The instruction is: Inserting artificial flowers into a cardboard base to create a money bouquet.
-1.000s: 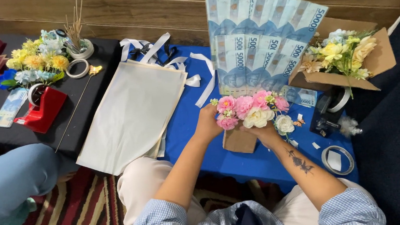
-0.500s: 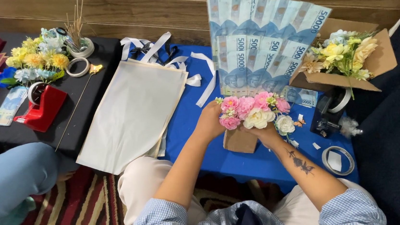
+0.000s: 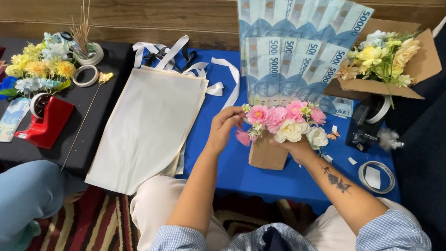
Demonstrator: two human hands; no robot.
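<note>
Two hands worked at a small posy of pink and cream flowers (image 3: pixel 286 122) set in a brown paper wrap (image 3: pixel 266 153), which lay over the blue table (image 3: pixel 237 167) just past the middle of the view. The left hand (image 3: pixel 225 128) sat at nine o'clock of the posy, its fingers bent and pinching a pink bloom at the bunch's left edge. The right hand (image 3: pixel 296 148) came up from five o'clock, fingers closed around the flowers' underside where they met the paper, mostly hidden by the blooms.

At twelve o'clock of the posy a fan of blue banknotes (image 3: pixel 297 49) stood against the wooden wall. At two o'clock a cardboard box (image 3: pixel 422 65) held yellow and white flowers (image 3: pixel 381 58). A black tape dispenser (image 3: pixel 365 121) stood at three o'clock, and a clear tape roll (image 3: pixel 376 176) lay at four o'clock. At nine o'clock a cream fabric sheet (image 3: pixel 148 126) covered the table's edge, white ribbons (image 3: pixel 196 63) beyond it. Farther off at ten o'clock, a red tape dispenser (image 3: pixel 45 122) and yellow and blue flowers (image 3: pixel 37 66) rested on a black table (image 3: pixel 99 125).
</note>
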